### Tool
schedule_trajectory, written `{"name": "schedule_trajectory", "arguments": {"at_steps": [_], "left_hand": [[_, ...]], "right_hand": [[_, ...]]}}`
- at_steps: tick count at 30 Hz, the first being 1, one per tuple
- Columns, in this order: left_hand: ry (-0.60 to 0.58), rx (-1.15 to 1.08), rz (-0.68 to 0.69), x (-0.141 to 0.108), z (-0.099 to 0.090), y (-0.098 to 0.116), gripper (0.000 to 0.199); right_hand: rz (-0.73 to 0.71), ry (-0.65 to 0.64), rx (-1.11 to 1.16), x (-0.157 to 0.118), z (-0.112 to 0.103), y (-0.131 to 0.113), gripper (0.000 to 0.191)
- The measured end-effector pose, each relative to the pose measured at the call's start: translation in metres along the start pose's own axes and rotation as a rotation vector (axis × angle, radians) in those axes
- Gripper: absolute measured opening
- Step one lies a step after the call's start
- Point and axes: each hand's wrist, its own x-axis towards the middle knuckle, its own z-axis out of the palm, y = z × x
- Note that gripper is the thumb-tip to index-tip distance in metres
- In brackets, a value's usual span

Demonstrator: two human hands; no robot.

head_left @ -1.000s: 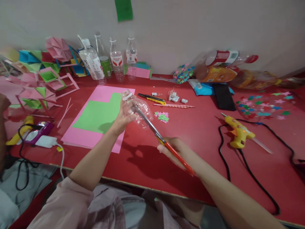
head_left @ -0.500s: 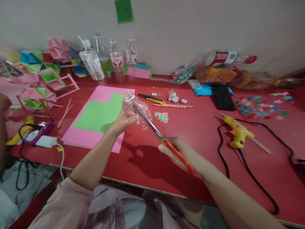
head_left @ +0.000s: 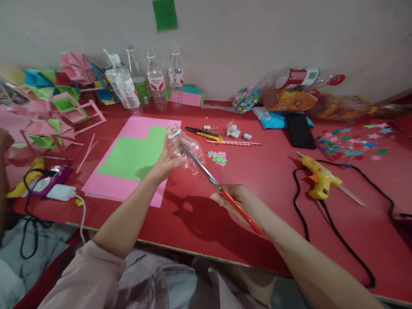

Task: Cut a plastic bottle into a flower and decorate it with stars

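Near the middle, my left hand is wrapped round the neck part of a clear plastic bottle piece. My right hand grips the red handles of a pair of scissors. The scissor blades point up and left and lie against the clear plastic; whether they pass through it I cannot tell. Left of the bottle piece, green paper lies on pink sheets. Just right of it is a small pile of paper stars.
A yellow cutter, striped straws and small white parts lie behind. A yellow glue gun with a black cord and a phone are on the right. Upright bottles and paper crafts stand left; another person's hand is far left.
The whole view has shifted very slightly. Both hands keep their hold, with the scissors and bottle piece in nearly the same place.
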Motion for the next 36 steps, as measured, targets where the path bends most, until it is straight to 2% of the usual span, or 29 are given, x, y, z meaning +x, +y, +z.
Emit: {"name": "schedule_trajectory", "arguments": {"at_steps": [6,16,29,36], "left_hand": [[-0.033,0.033,0.020,-0.0008,-0.0026,-0.0031,0.066],[-0.084,0.096,-0.052,-0.0036,-0.0001,-0.0024,0.083],[-0.093,0.065,-0.028,-0.0033,-0.0034,-0.0049,0.085],[-0.114,0.118,-0.052,-0.0077,0.0035,-0.0011,0.079]], "right_hand": [[0.025,-0.031,-0.007,-0.0015,0.0014,0.0006,0.057],[0.011,0.026,-0.043,-0.0029,0.0023,-0.0020,0.060],[0.065,0.013,-0.037,-0.0014,0.0036,-0.0017,0.059],[0.037,0.024,-0.039,-0.0008,0.0023,-0.0001,0.063]]}}
